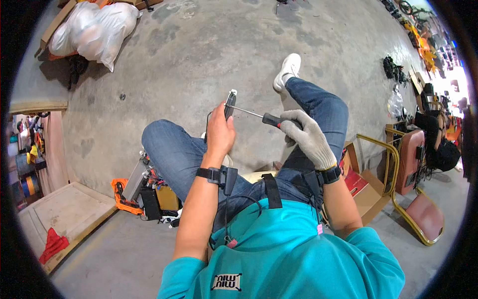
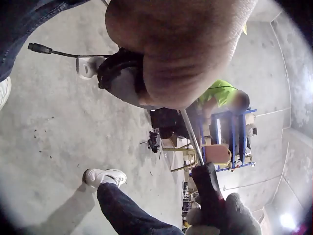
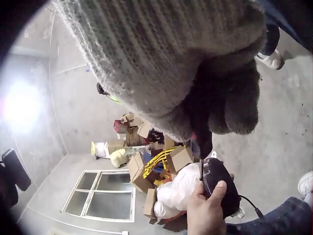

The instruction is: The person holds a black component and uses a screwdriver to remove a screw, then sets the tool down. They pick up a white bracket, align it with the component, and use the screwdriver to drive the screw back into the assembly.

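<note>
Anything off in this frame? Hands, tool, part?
Only the right hand wears a knit glove; the left hand is bare, yet it grips the small black device in mid-air, and the screwdriver points straight at it. The device's cable dangles loose.

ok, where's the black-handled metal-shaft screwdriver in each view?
Head: black-handled metal-shaft screwdriver dead centre, nearly level.
Left wrist: screwdriver lower right, rising from the grey-gloved right hand.
Right wrist: screwdriver centre right, pointing down from that glove.
Shared landmark: small black corded device at its tip, gripped by the bare left hand.
</note>
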